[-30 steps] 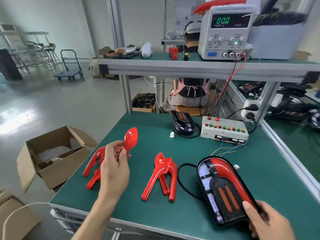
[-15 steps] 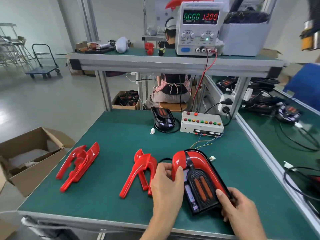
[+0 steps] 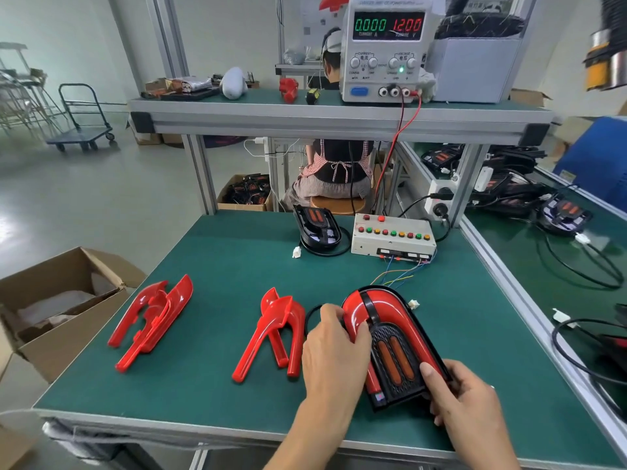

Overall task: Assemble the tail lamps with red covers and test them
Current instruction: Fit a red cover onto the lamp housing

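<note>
A black tail lamp (image 3: pixel 395 361) with two orange reflector strips lies on the green bench near its front edge. A red cover (image 3: pixel 353 312) sits on the lamp's left side, and a red curved cover runs along its right side. My left hand (image 3: pixel 334 354) presses its fingers and thumb on the left red cover. The lamp's lower right corner is gripped by my right hand (image 3: pixel 464 405). Two stacks of loose red covers (image 3: pixel 152 320) (image 3: pixel 274 330) lie to the left.
A test box (image 3: pixel 393 235) with coloured buttons and a second black tail lamp (image 3: pixel 317 225) stand at the back of the bench. A power supply (image 3: pixel 386 45) sits on the shelf above. An open cardboard box (image 3: pixel 57 300) stands left of the bench. A person sits behind.
My left hand carried a red cover from the left stack over to the lamp and now presses it onto the lamp's left side. My right hand stayed on the lamp's lower corner.
</note>
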Demonstrator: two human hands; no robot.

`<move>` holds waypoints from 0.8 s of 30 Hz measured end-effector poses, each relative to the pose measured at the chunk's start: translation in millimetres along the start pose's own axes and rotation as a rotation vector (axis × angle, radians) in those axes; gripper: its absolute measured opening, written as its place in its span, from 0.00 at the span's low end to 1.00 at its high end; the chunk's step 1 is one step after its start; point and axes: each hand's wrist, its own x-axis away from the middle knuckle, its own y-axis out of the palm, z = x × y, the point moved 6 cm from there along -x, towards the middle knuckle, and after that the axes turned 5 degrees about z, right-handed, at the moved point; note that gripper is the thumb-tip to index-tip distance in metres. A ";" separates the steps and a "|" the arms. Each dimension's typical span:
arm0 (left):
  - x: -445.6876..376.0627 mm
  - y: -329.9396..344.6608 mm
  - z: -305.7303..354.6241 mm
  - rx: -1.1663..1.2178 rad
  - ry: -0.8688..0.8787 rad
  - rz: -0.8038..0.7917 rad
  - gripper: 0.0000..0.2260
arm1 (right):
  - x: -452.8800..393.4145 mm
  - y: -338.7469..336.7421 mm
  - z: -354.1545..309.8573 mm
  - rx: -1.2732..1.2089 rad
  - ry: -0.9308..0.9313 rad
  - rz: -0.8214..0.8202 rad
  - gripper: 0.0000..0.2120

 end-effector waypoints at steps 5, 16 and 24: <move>14.3 5.1 13.9 -0.138 0.252 0.129 0.18 | -0.3 -1.3 1.3 0.031 -0.006 0.038 0.05; 21.1 6.0 16.9 -0.162 0.345 0.189 0.20 | 1.2 -2.7 0.2 0.054 -0.017 0.054 0.07; 22.5 11.4 7.0 -0.116 0.333 0.204 0.18 | 3.9 -3.9 -7.1 0.031 -0.020 0.058 0.16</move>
